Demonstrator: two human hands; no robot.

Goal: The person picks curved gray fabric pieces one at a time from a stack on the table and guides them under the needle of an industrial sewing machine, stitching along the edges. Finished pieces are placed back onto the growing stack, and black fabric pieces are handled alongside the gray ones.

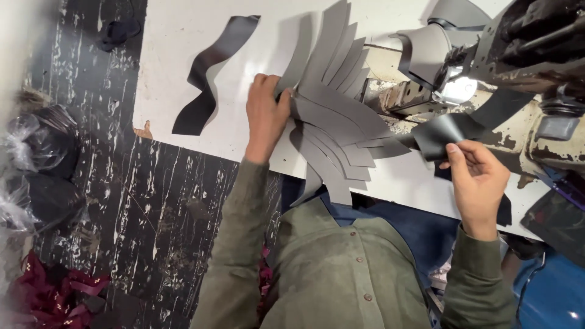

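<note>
Hands (266, 116) on grey strips (332, 116)

Location type: small stitching workshop, likely for leather or synthetic goods. Indicators: a worn industrial sewing machine (487, 67) with chipped paint and a lit work lamp at 2 o'clock; a fanned stack of grey cut pieces (332, 116) at centre on the white surface (177, 55); a loose black strip (210, 73) at 11 o'clock; plastic-bagged material (36, 164) at 9 o'clock on the scuffed dark floor (152, 231).
</note>
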